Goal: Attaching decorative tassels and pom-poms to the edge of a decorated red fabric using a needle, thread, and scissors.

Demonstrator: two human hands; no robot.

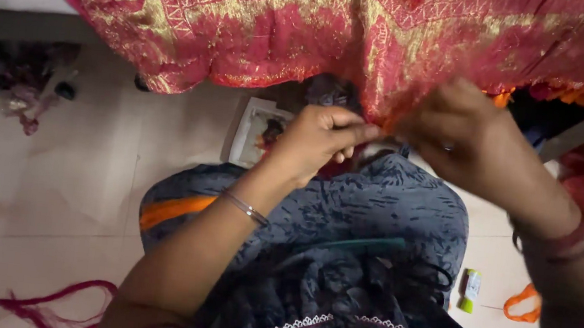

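A red and gold embroidered cloth [270,19] hangs across the top of the view. My left hand [319,142] pinches its lower edge between thumb and fingers. My right hand [462,134] grips the same edge just to the right, the two hands almost touching. A thin bangle circles my left wrist; red and metal bangles sit on my right wrist. Below the hands lies my lap in dark grey patterned clothing [373,214]. What lies between the fingertips is too small to make out.
Pale tiled floor [54,191] spreads left. A printed paper [255,135] lies under the cloth. A small green and white tube [470,289] and orange scraps [522,304] lie at right. Red thread [36,303] trails at bottom left. Fabric scraps [7,87] pile at far left.
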